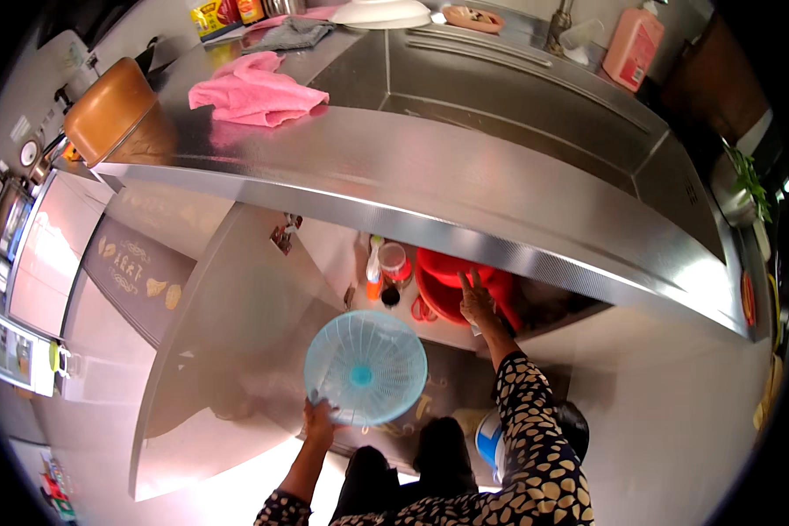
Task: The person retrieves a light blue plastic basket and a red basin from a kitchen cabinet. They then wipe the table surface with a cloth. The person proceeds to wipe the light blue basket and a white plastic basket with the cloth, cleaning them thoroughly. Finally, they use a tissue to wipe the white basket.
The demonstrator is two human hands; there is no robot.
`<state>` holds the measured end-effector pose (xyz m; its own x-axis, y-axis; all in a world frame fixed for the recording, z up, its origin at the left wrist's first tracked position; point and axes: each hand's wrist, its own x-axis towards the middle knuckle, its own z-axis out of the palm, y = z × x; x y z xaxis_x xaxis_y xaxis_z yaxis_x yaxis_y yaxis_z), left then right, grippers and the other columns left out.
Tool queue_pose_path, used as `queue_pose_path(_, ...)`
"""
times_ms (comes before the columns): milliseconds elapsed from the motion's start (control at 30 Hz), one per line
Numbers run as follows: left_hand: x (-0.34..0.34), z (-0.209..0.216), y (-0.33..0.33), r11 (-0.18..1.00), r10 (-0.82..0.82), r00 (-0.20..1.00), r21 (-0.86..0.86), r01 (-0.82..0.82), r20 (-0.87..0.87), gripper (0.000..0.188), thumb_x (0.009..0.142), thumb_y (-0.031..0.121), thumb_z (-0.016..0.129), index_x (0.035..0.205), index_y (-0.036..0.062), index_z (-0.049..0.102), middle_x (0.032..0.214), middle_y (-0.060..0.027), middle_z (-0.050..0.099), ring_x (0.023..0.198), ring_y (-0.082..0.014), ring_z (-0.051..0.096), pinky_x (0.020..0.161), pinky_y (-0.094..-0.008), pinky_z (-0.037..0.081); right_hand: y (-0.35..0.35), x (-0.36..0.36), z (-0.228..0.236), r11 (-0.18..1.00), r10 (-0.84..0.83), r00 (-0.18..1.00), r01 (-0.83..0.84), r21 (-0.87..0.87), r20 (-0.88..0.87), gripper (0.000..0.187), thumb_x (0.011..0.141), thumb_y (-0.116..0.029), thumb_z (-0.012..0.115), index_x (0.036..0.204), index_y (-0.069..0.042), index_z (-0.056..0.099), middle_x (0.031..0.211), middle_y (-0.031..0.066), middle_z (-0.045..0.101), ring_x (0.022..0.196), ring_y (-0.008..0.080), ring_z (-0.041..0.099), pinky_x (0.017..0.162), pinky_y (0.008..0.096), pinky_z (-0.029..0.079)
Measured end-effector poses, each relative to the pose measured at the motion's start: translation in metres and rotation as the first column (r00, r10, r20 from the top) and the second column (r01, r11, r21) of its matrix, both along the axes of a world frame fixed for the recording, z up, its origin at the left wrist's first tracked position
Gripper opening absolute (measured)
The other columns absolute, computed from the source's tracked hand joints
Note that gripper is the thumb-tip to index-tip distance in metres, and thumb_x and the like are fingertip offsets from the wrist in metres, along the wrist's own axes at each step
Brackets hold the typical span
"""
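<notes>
My left hand is closed on the near rim of a blue colander, which sits at the lower middle of the frame, its round base showing. My right hand stretches into the cupboard right of centre, two fingers out and spread over a red basin; from here I can't tell whether they touch it or have any hold on it.

As far as the view shows me, the cupboard door already stands open at left of centre and the colander is outside the cupboard, in hand. The red basin is still inside, under the front edge of the steel counter. Left of it I make out a clear jar and a slim bottle with an orange lower part.

Up top, a pink cloth lies crumpled on the counter, upper left, beside the sink. The cupboard's right end is too dark for me to read.
</notes>
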<state>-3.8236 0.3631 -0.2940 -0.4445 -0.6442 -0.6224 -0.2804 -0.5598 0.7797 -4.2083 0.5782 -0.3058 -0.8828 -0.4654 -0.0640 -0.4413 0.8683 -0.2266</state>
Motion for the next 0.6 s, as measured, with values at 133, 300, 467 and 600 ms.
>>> queue_pose_path(133, 0.020, -0.025, -0.010, 0.988, -0.092, 0.990, 0.117, 0.104, -0.108, 0.055, 0.086, 0.014, 0.047, 0.138, 0.0150, 0.029, 0.120, -0.0154, 0.046, 0.099, -0.0364, 0.058, 0.056, -0.0536, 0.056, -0.013, -0.049, -0.037, 0.993, -0.090, 0.992, 0.083, 0.082, 0.086, 0.075, 0.076, -0.004, 0.057, 0.142, -0.022, 0.028, 0.152, 0.0145, 0.017, 0.108, 0.0429, 0.056, 0.073, 0.0472, 0.054)
queue_pose_path(300, 0.015, -0.017, -0.001, 0.973, -0.116, 0.986, 0.187, 0.137, -0.119, 0.056, 0.083, 0.006, 0.040, 0.137, 0.0064, 0.028, 0.116, -0.0194, 0.046, 0.101, -0.0401, 0.057, 0.063, -0.0560, 0.055, 0.004, -0.057, -0.098, 0.961, -0.110, 0.989, 0.131, 0.245, -0.100, 0.065, 0.079, -0.011, 0.059, 0.139, -0.020, 0.035, 0.144, 0.0178, 0.029, 0.096, 0.0397, 0.059, 0.072, 0.0487, 0.053)
queue_pose_path(467, 0.038, -0.017, 0.001, 0.989, -0.066, 0.994, 0.126, 0.076, -0.082, 0.057, 0.081, 0.005, 0.041, 0.136, 0.0032, 0.027, 0.116, -0.0203, 0.046, 0.102, -0.0416, 0.056, 0.068, -0.0595, 0.055, -0.014, -0.051, -0.105, 0.983, -0.029, 0.909, 0.101, 0.153, -0.415, 0.030, 0.078, -0.018, 0.060, 0.108, -0.012, 0.058, 0.094, 0.0136, 0.063, 0.072, 0.0322, 0.061, 0.052, 0.0447, 0.052)
queue_pose_path(600, 0.037, 0.005, 0.007, 0.979, -0.107, 0.994, 0.170, 0.110, -0.031, 0.061, 0.080, 0.010, 0.043, 0.138, 0.0038, 0.026, 0.117, -0.0191, 0.045, 0.101, -0.0384, 0.057, 0.067, -0.0570, 0.055, 0.025, -0.066, -0.104, 0.984, -0.150, 0.669, 0.172, -0.045, -0.728, 0.011, 0.075, -0.021, 0.063, 0.076, -0.010, 0.059, 0.071, 0.0110, 0.057, 0.059, 0.0273, 0.059, 0.041, 0.0399, 0.049)
